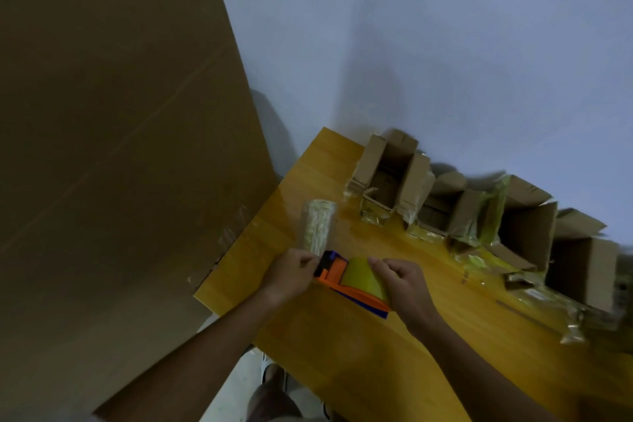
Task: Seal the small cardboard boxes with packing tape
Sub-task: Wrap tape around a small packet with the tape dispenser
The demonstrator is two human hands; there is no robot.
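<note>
On the wooden desk (308,336) our right hand (400,279) grips the tape dispenser (346,279) steady, our left hand (291,272) pinches its tape end; open boxes (527,226) wait behind.

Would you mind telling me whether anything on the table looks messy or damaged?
Yes. Crumpled clear tape scraps lie on the yellow wooden table around the open brown cardboard boxes, whose flaps look torn, and a wrinkled tape strip hangs loose ahead of the orange tape dispenser.
</note>
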